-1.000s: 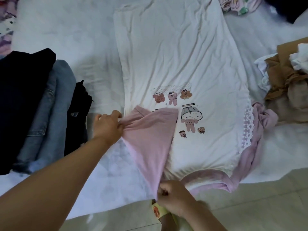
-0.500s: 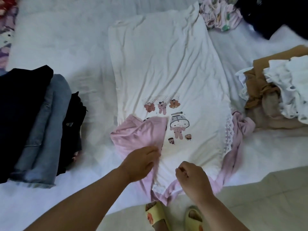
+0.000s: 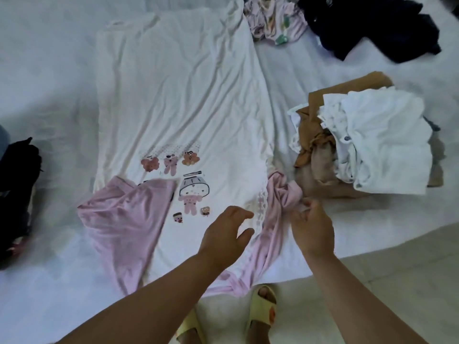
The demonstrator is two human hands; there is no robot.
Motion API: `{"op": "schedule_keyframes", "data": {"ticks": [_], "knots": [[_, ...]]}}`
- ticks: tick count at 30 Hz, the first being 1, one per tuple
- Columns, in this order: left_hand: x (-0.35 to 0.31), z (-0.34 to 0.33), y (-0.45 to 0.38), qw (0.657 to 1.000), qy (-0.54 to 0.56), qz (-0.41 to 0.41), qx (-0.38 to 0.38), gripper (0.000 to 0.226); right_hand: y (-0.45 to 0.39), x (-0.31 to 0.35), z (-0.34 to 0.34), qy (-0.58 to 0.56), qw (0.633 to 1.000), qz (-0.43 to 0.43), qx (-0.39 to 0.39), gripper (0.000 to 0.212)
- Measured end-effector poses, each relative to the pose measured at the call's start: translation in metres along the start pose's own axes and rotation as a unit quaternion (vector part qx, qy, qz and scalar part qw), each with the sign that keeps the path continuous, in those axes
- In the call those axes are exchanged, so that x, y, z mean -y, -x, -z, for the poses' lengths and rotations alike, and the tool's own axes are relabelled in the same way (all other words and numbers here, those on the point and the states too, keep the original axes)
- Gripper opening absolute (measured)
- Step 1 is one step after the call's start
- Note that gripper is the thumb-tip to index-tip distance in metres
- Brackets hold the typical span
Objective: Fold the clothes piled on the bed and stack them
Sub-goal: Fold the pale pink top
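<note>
Fingers of right hand (image 3: 311, 225) spread, tips at pink sleeve (image 3: 283, 197).

No readable text, brand or number is seen; only cartoon figures are printed on the white cotton nightdress (image 3: 178, 108).

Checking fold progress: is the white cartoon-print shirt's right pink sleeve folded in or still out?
Still out. The right pink sleeve lies bunched beside the white shirt, off its body, while the left pink sleeve is folded onto the print.

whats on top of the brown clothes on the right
A crumpled white garment lies on the brown clothes, covering most of the pile. What lies beneath is hidden.
</note>
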State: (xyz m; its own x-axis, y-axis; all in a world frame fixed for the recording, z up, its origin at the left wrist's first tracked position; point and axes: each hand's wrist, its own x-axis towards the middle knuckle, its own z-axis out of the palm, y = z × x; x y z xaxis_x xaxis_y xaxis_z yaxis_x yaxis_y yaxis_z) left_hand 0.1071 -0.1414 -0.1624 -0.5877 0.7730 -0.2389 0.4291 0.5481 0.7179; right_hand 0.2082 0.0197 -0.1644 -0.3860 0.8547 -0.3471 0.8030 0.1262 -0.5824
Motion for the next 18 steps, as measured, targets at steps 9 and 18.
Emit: {"op": "schedule_keyframes", "data": {"ticks": [9,18], "knots": [[-0.033,-0.059,-0.031,0.962,-0.25,0.089,0.061,0.097,-0.036,-0.01,0.0,-0.073,0.987,0.115,0.082,0.026],[-0.073,-0.083,-0.04,0.983,-0.14,0.113,0.036,0.099,-0.014,0.019,0.084,-0.302,0.944,0.096,0.091,0.015]]}}
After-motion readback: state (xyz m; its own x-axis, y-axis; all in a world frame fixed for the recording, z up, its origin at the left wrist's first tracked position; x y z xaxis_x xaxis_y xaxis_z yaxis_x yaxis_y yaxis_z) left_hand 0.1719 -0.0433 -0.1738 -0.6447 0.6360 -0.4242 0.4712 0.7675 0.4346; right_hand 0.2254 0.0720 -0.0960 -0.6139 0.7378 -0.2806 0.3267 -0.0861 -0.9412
